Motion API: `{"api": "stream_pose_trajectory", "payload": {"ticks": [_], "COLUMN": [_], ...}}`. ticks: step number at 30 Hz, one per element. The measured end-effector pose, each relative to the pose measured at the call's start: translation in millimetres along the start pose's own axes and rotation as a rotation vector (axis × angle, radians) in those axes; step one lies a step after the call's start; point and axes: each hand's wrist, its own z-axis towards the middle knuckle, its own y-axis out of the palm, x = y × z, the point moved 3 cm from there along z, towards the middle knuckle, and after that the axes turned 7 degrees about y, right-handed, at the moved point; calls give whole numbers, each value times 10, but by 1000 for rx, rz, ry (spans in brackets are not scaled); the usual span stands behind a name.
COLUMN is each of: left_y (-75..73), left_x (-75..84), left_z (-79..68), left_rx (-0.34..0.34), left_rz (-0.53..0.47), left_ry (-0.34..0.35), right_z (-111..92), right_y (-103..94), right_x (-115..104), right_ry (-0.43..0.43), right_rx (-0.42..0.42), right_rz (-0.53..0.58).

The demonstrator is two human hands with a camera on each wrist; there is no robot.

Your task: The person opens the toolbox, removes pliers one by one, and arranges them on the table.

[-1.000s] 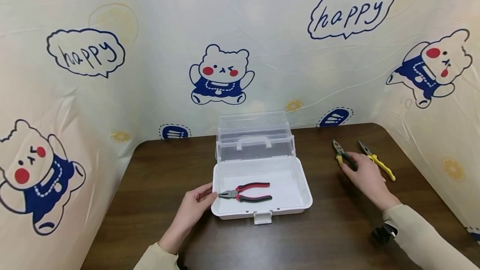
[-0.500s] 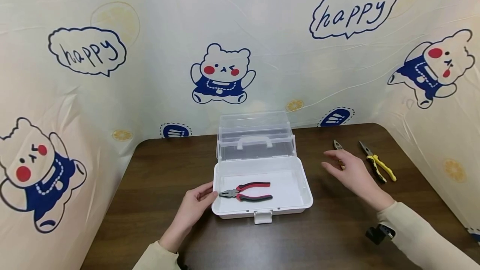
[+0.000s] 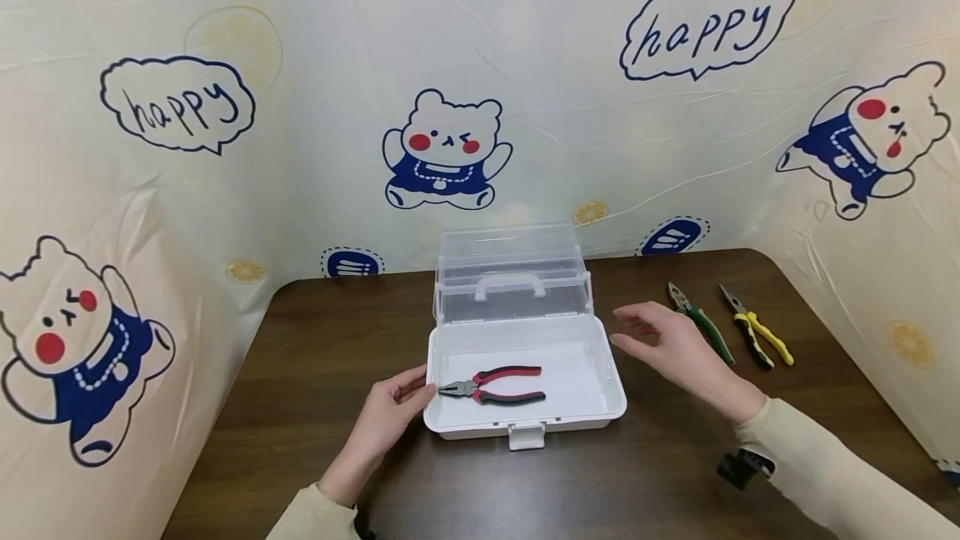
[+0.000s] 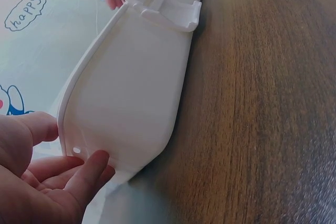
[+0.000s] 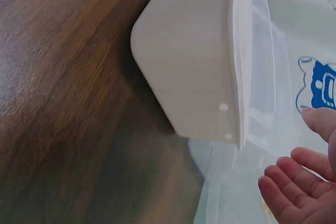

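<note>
A white toolbox (image 3: 585, 382) stands on the table with its clear lid (image 3: 513, 265) raised at the back. Inside it lie pliers with red-and-black handles (image 3: 510, 371), jaws to the left. My left hand (image 3: 390, 411) holds the box's left end, thumb at the rim and fingers against the outer wall, as the left wrist view (image 4: 52, 177) also shows. Just off the box's right end, my right hand (image 3: 675, 352) hovers with nothing in it; its fingers are loosely extended in the right wrist view. Green-handled pliers (image 3: 708, 332) lie behind that hand, partly covered by it.
Long-nose pliers with yellow-and-black handles (image 3: 753, 327) lie farther right on the brown wooden table (image 3: 337, 315). A latch (image 3: 527, 437) hangs at the box's front. A printed curtain (image 3: 322, 182) borders the table at the back and sides.
My right hand has left the green-handled pliers on the table and moved left toward the toolbox. My left hand stays at the box's left end.
</note>
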Motion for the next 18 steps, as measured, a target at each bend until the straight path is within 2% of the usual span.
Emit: {"api": "stream_pose_trajectory", "payload": {"ticks": [7,18], "left_y": [-2,0], "left_x": [0,-21], "left_z": [7,25], "left_rx": [2,0], "left_rz": [3,11], "left_ry": [10,-17], "right_z": [29,71], "right_y": [107,268], "right_x": [-177,-355], "right_ry": [-84,-203], "right_rx": [-27,-53], "right_rz": [-10,2]}}
